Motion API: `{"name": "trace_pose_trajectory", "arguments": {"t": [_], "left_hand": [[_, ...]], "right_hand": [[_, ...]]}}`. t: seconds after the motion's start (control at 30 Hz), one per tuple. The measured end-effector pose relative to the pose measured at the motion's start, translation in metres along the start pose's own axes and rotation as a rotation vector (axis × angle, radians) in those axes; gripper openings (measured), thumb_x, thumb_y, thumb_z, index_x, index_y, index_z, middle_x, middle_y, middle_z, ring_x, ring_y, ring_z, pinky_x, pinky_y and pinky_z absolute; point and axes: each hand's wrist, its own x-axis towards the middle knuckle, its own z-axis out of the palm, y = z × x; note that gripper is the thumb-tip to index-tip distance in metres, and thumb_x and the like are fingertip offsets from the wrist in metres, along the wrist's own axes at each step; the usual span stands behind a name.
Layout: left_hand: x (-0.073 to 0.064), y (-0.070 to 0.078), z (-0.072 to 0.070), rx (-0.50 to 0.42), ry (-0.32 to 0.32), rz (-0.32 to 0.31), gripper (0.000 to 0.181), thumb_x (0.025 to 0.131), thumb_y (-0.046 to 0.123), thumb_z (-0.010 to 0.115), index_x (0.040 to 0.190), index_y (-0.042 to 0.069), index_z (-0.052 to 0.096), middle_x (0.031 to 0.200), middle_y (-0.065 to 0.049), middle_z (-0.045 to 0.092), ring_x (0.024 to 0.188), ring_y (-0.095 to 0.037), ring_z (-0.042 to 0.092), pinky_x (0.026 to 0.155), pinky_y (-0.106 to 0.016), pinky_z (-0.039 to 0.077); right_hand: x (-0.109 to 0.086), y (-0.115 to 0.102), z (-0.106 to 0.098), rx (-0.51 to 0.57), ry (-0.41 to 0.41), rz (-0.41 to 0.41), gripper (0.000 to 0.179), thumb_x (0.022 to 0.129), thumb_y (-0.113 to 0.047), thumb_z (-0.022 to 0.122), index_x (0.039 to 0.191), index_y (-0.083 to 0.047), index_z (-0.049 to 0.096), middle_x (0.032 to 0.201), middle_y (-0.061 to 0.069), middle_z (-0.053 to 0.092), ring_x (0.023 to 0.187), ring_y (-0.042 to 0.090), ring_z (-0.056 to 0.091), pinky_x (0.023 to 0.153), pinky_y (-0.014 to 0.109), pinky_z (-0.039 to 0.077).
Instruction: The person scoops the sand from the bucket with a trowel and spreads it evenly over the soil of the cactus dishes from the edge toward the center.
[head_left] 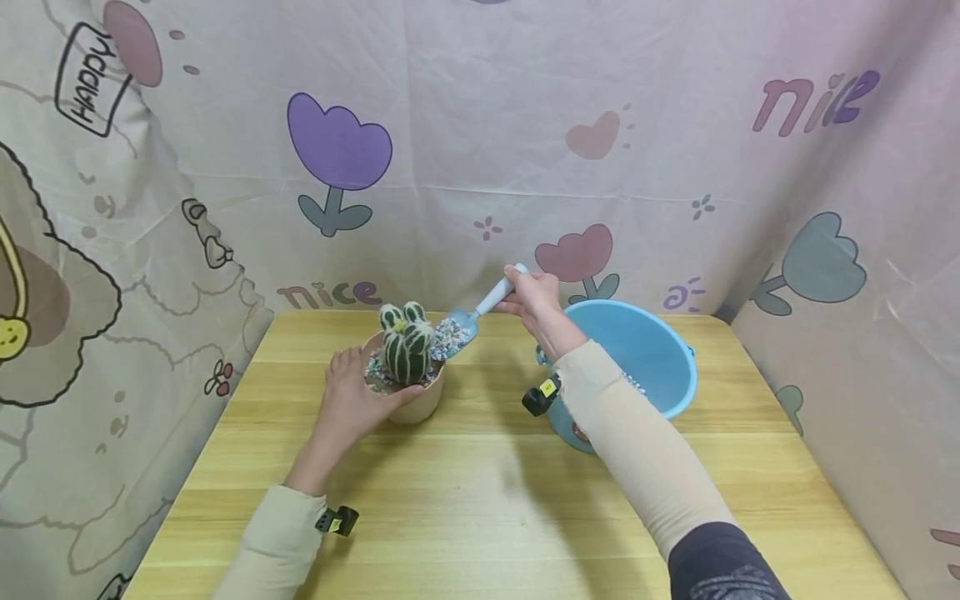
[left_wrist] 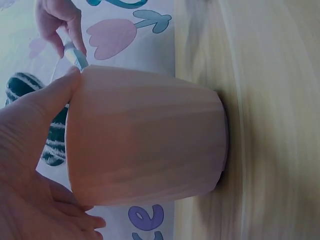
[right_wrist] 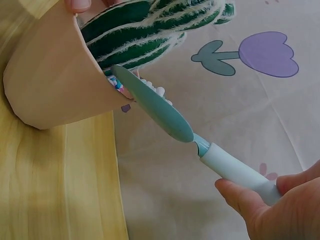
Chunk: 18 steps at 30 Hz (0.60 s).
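A green, white-striped cactus (head_left: 407,354) stands in a peach-coloured flower pot (head_left: 417,407) on the left half of the table. My left hand (head_left: 356,402) grips the pot at its rim, thumb on the near side and fingers on the far left. In my right hand (head_left: 537,302) is the pale handle of a small blue shovel (right_wrist: 160,112), pinched between thumb and fingers. Its blade carries small multicoloured pebbles (head_left: 448,337) and tilts down over the pot's right rim, with the tip close to the cactus in the right wrist view. Similar pebbles lie around the cactus base.
A light blue bucket (head_left: 600,310) stands on the right of the wooden table (head_left: 465,508), partly hidden by my right forearm. Some pebbles (head_left: 633,382) show inside it. A printed cloth (head_left: 465,108) hangs behind the table and along both sides.
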Motion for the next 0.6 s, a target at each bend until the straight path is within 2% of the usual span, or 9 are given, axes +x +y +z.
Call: {"name": "trace_pose_trajectory", "arguments": {"t": [0.13, 0.23, 0.3, 0.37, 0.5, 0.53, 0.6], "left_hand": [[-0.002, 0.003, 0.002, 0.001, -0.003, -0.011, 0.125, 0.074, 0.068, 0.087, 0.163, -0.001, 0.031, 0.159, -0.039, 0.034, 0.155, -0.057, 0.02, 0.13, -0.069, 0.016], [-0.002, 0.005, 0.003, -0.001, 0.008, 0.006, 0.116, 0.076, 0.065, 0.087, 0.164, 0.01, 0.036, 0.157, -0.039, 0.037, 0.154, -0.058, 0.02, 0.129, -0.07, 0.016], [-0.002, 0.005, 0.004, -0.004, 0.011, 0.005, 0.114, 0.076, 0.065, 0.087, 0.163, 0.012, 0.037, 0.157, -0.04, 0.037, 0.154, -0.059, 0.02, 0.129, -0.071, 0.016], [-0.003, 0.006, 0.003, -0.008, -0.004, -0.017, 0.119, 0.075, 0.067, 0.087, 0.164, 0.008, 0.033, 0.161, -0.041, 0.031, 0.156, -0.06, 0.016, 0.13, -0.071, 0.014], [-0.001, 0.005, -0.002, 0.015, -0.063, -0.054, 0.136, 0.074, 0.073, 0.083, 0.163, -0.009, 0.021, 0.167, -0.043, 0.015, 0.157, -0.061, 0.007, 0.129, -0.071, 0.01], [0.0, 0.005, -0.004, 0.025, -0.078, -0.05, 0.138, 0.075, 0.073, 0.083, 0.162, -0.013, 0.019, 0.167, -0.044, 0.012, 0.157, -0.061, 0.006, 0.129, -0.071, 0.009], [0.004, 0.002, -0.008, 0.045, -0.104, -0.014, 0.137, 0.076, 0.072, 0.083, 0.161, -0.014, 0.02, 0.166, -0.045, 0.012, 0.157, -0.062, 0.005, 0.129, -0.072, 0.007]], "right_hand": [[0.0, 0.0, 0.0, -0.005, -0.005, 0.001, 0.047, 0.108, -0.018, 0.06, 0.144, 0.012, 0.053, 0.139, 0.034, 0.061, 0.123, 0.043, 0.069, 0.097, 0.042, 0.064], [-0.001, -0.001, 0.001, -0.014, -0.009, -0.002, 0.046, 0.108, -0.018, 0.061, 0.143, 0.011, 0.053, 0.14, 0.033, 0.06, 0.124, 0.042, 0.069, 0.097, 0.042, 0.064], [-0.002, -0.001, 0.001, -0.02, -0.01, -0.004, 0.046, 0.108, -0.019, 0.061, 0.142, 0.011, 0.055, 0.14, 0.032, 0.06, 0.123, 0.042, 0.069, 0.096, 0.041, 0.064], [-0.002, -0.002, 0.001, -0.025, -0.009, -0.007, 0.045, 0.108, -0.019, 0.062, 0.142, 0.011, 0.056, 0.14, 0.032, 0.06, 0.123, 0.042, 0.07, 0.095, 0.041, 0.064], [-0.003, -0.002, 0.001, -0.033, -0.004, -0.01, 0.045, 0.108, -0.019, 0.062, 0.141, 0.01, 0.057, 0.138, 0.032, 0.062, 0.122, 0.042, 0.07, 0.096, 0.042, 0.064], [-0.003, -0.002, 0.001, -0.033, -0.003, -0.01, 0.045, 0.107, -0.019, 0.062, 0.141, 0.01, 0.057, 0.137, 0.033, 0.062, 0.122, 0.042, 0.07, 0.096, 0.043, 0.064], [-0.003, -0.003, 0.001, -0.034, -0.002, -0.011, 0.045, 0.108, -0.019, 0.062, 0.141, 0.01, 0.057, 0.137, 0.033, 0.062, 0.122, 0.042, 0.07, 0.098, 0.044, 0.064]]}}
